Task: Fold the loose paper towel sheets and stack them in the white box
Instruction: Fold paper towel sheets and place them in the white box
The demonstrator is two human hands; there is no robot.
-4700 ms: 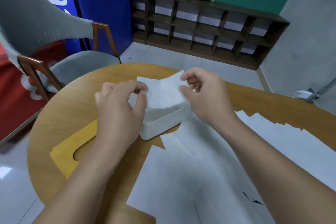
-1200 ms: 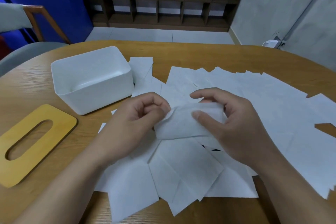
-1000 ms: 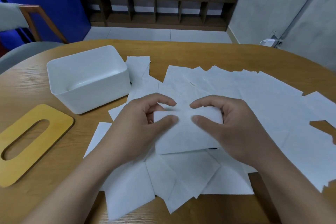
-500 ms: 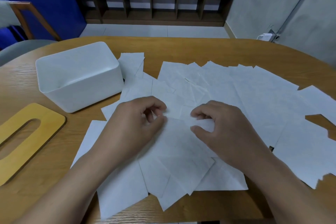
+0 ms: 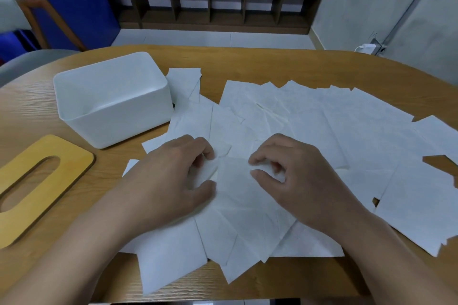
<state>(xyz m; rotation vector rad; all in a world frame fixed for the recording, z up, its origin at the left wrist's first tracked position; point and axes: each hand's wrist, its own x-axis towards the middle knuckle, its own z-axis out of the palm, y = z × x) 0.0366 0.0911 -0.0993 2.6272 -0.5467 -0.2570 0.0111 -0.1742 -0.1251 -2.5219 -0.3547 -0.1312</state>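
Pinching one sheet (image 5: 235, 181) at both ends, left hand (image 5: 173, 181) and right hand (image 5: 297, 181) prepare a fold. The box (image 5: 111, 99) stands near for stacking.

No readable text, labels, brands or numbers from where I'm watching. Nothing printed on the white box (image 5: 112, 104), nor on the paper towel sheets (image 5: 309, 126) or the yellow lid (image 5: 37, 186). The blue panel (image 5: 57, 0) at back left shows plain colour only in this view.
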